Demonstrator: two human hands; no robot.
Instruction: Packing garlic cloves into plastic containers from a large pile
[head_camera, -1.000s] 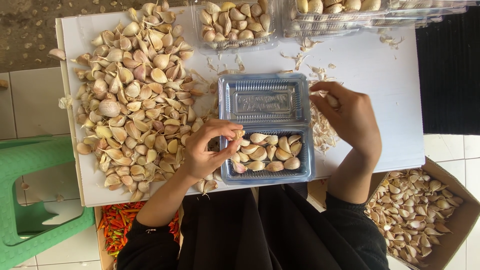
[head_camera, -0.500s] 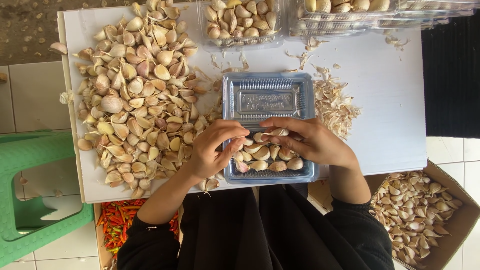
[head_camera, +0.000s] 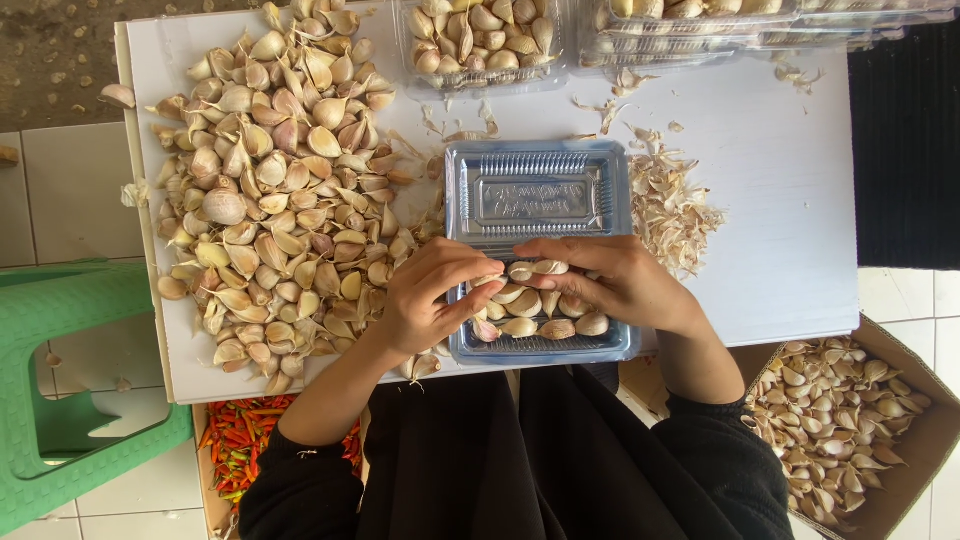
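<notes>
Clear clamshell tray, two hands, left, right, one garlic pile

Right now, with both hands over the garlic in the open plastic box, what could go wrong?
1. The clear hinged box sits at the near edge of the white board; a push from the left hand or right hand might tip it off.
2. The cloves in the box lie high, so some may roll out.
3. The papery skins beside the lid could get inside.
</notes>
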